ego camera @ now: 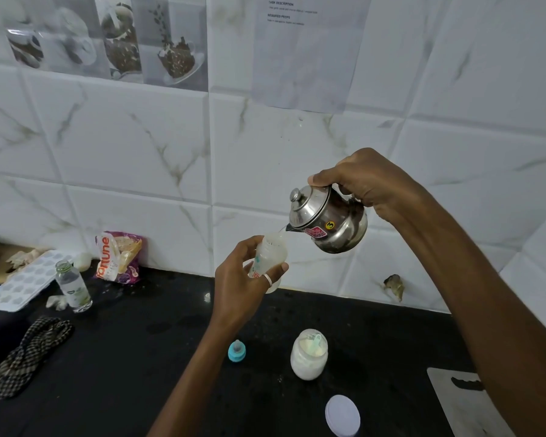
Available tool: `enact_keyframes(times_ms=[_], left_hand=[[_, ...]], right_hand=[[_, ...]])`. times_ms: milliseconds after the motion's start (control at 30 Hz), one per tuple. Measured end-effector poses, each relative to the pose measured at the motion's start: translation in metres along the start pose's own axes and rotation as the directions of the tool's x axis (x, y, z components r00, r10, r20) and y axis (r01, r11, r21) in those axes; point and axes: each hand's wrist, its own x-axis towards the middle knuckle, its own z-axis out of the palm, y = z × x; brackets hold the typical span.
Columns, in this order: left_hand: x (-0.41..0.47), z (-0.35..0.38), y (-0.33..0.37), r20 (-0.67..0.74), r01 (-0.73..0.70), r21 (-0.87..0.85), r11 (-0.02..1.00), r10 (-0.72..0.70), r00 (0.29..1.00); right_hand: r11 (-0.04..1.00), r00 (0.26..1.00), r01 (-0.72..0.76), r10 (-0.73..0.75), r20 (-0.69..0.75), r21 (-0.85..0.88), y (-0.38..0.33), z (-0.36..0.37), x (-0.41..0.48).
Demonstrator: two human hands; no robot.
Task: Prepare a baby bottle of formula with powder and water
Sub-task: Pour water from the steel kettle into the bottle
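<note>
My left hand (243, 279) holds a clear baby bottle (270, 257) up above the black counter (139, 357), its mouth uncovered. My right hand (369, 181) grips the handle of a small steel kettle (328, 220), tilted so its spout sits just over the bottle's mouth, and a thin stream of water runs in. On the counter below stand the blue teat cap (237, 351), an uncovered jar of white powder (309, 354) with a scoop inside, and the jar's white lid (342, 416).
At the left lie a checked cloth (26, 354), a small glass bottle (73, 287), a white ice tray (22, 283) and a printed food packet (119, 257) against the tiled wall. A steel board (464, 402) is at the lower right.
</note>
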Motion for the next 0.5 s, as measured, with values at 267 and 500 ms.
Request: enact_keyframes(times_ms=[267, 500], left_hand=[[0.0, 0.0004, 0.0009, 0.005, 0.002, -0.003, 1.0, -0.002, 1.0], [0.0011, 0.0018, -0.0032, 0.001, 0.017, 0.008, 1.0, -0.017, 1.0]], right_hand=[[1.0, 1.0, 0.01, -0.01, 0.007, 0.001, -0.0008, -0.0015, 0.0003], [1.0, 1.0, 0.016, -0.016, -0.002, 0.007, 0.0015, -0.0026, 0.0051]])
